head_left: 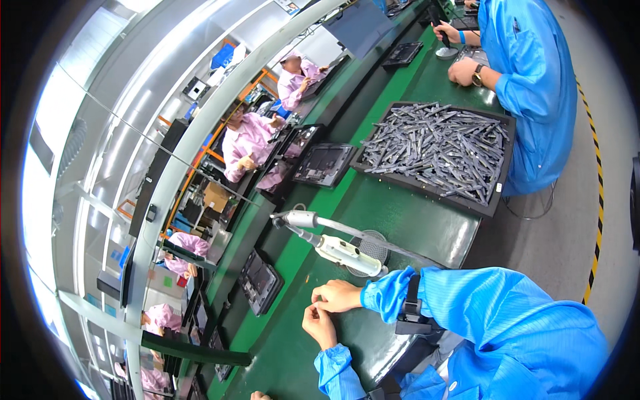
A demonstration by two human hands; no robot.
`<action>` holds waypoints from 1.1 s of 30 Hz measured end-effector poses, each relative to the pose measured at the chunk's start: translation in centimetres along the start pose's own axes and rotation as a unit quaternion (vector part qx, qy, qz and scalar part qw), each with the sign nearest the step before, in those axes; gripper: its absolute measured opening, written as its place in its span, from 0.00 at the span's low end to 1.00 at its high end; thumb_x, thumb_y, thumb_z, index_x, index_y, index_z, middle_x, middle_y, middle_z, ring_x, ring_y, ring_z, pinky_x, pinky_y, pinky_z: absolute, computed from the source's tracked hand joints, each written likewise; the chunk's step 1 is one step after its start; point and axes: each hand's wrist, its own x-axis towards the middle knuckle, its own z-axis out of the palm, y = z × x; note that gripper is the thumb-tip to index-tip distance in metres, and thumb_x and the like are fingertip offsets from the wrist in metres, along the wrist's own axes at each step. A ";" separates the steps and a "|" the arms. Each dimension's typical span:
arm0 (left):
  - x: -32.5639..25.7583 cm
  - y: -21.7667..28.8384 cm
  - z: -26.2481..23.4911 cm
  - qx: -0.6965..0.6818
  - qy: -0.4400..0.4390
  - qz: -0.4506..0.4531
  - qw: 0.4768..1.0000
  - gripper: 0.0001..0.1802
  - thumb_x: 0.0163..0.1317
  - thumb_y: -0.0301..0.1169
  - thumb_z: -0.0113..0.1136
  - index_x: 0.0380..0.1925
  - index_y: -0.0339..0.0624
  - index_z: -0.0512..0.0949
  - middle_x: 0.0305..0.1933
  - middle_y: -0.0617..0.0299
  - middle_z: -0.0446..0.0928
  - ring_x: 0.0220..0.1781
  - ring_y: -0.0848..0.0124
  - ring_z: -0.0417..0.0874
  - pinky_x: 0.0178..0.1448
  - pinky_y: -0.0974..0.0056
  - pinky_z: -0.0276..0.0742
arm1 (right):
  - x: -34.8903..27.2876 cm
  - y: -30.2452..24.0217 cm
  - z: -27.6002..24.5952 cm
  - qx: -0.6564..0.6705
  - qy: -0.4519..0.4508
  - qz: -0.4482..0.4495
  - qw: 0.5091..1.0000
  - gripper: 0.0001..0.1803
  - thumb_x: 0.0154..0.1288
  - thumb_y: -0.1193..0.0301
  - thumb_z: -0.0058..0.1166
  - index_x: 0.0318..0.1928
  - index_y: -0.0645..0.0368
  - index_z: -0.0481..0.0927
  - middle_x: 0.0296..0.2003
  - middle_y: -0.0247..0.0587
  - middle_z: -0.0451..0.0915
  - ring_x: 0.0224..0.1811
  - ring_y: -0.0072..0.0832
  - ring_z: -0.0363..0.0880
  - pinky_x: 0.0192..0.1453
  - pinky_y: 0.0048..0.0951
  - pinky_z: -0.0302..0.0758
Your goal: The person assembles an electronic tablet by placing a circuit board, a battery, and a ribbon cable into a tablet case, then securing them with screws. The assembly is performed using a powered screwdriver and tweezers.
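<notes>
My right hand (pixel 338 295) and my left hand (pixel 320 327) meet close above the green bench top, their fingertips touching. The fingers of both are bent and pinched together. Anything between them is too small or too hidden to make out. Blue sleeves cover both forearms, and a black strap (pixel 412 297) circles the right one. Just beyond my right hand stands a white, jointed tool (pixel 347 253) with a hose, pointing down beside a round perforated disc (pixel 373 245). On the green belt to the left lies a dark, open electronic device housing (pixel 259 282).
A black tray (pixel 460 198) heaped with thin dark strips sits on the bench (pixel 427 230). Beside it stands a co-worker in blue (pixel 540 100), one hand on a black tool. More device housings (pixel 325 165) lie along the belt. People in pink sit opposite. A green-black bar (pixel 193 349) juts in lower left.
</notes>
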 end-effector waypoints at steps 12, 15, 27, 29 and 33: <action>-2.0 1.7 -1.3 0.187 -0.011 0.162 0.969 0.14 0.60 0.32 0.59 0.19 0.36 0.74 0.18 0.55 0.75 0.19 0.69 0.73 0.27 0.61 0.71 | -5.3 -2.9 -4.8 -0.015 -0.220 -0.003 0.975 0.12 0.56 0.65 0.51 0.28 0.59 0.84 0.25 0.44 0.83 0.25 0.33 0.83 0.34 0.35 0.79; -1.9 2.5 -0.6 0.206 -0.015 0.150 0.967 0.13 0.59 0.36 0.60 0.24 0.37 0.79 0.19 0.54 0.77 0.20 0.63 0.77 0.29 0.59 0.72 | -7.1 -7.0 -10.7 -0.014 -0.214 -0.018 0.977 0.15 0.61 0.64 0.53 0.39 0.64 0.81 0.26 0.43 0.83 0.25 0.26 0.84 0.33 0.28 0.79; -4.6 3.9 -0.3 0.315 -0.027 0.130 0.940 0.08 0.58 0.35 0.57 0.30 0.42 0.79 0.20 0.58 0.78 0.24 0.60 0.80 0.32 0.57 0.74 | -14.3 -5.7 -15.3 -0.251 -0.174 -0.044 0.951 0.14 0.60 0.65 0.53 0.43 0.59 0.81 0.33 0.50 0.82 0.38 0.44 0.81 0.46 0.41 0.75; -4.6 4.0 -0.6 0.326 -0.026 0.136 0.935 0.08 0.58 0.35 0.57 0.30 0.43 0.79 0.21 0.58 0.78 0.24 0.59 0.80 0.32 0.56 0.74 | -14.7 -4.2 -14.1 -0.276 -0.147 -0.019 0.950 0.12 0.59 0.66 0.53 0.40 0.58 0.81 0.33 0.50 0.82 0.39 0.47 0.80 0.47 0.44 0.75; -4.8 4.1 -1.5 0.312 -0.024 0.168 0.935 0.09 0.59 0.35 0.57 0.31 0.41 0.78 0.24 0.52 0.79 0.27 0.54 0.81 0.34 0.54 0.75 | -13.8 -0.6 -11.8 -0.255 0.035 -0.080 0.963 0.06 0.55 0.67 0.53 0.30 0.54 0.81 0.28 0.47 0.81 0.33 0.47 0.80 0.38 0.45 0.76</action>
